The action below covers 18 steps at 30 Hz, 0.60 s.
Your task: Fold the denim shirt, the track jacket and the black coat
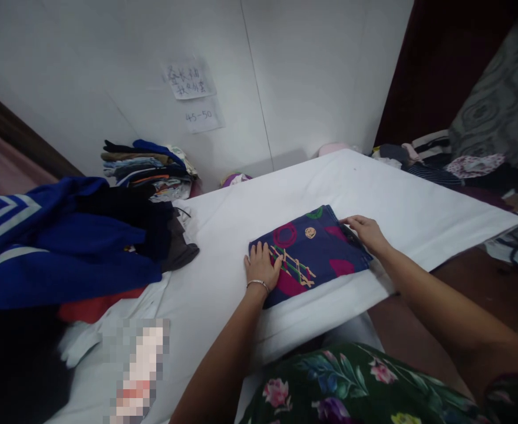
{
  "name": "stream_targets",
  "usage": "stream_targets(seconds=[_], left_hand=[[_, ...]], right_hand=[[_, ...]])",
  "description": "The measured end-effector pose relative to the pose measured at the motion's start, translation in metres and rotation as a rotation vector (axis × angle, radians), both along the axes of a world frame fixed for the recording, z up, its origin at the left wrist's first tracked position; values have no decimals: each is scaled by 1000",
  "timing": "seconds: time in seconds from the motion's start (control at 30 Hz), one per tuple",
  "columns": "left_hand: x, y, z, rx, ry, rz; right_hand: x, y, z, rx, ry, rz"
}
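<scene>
A folded navy garment (329, 250) with magenta, green and tan patterns lies on the white-covered table (320, 182), close to its front edge. My left hand (262, 268), a bracelet at its wrist, rests flat on the garment's left end with the fingers spread. At the opposite end, my right hand (367, 232) has its fingers closed at the garment's right edge, where a darker layer shows. The exact grip of the fingertips there is partly hidden.
Blue and black clothes (68, 235) are heaped at the left. Behind them rises a stack of folded clothes (146, 168) by the wall. More clothes (439, 159) lie beyond the table's far right edge. Handwritten paper signs (192, 79) hang on the wall.
</scene>
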<state>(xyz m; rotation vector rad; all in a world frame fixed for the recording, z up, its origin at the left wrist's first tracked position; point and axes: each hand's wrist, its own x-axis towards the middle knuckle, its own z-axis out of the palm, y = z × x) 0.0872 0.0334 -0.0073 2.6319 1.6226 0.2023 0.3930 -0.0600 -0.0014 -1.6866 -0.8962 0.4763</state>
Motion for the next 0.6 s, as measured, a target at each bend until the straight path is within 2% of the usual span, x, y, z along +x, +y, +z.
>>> stream_targets(seconds=[0.2,0.27,0.5,0.6], left_hand=[[0,0,0,6,-4,-1],[0,0,0,6,-8,-1],[1,0,-1,15,-23,3],[1,0,0,13,-26,4]], right_hand=[[-5,5,-8,-93,-672,219],[-6,9,-8,-163,-818,249],[-16,17,-2,-319,-1102,310],[-20,19,-1,-337,-1087,304]])
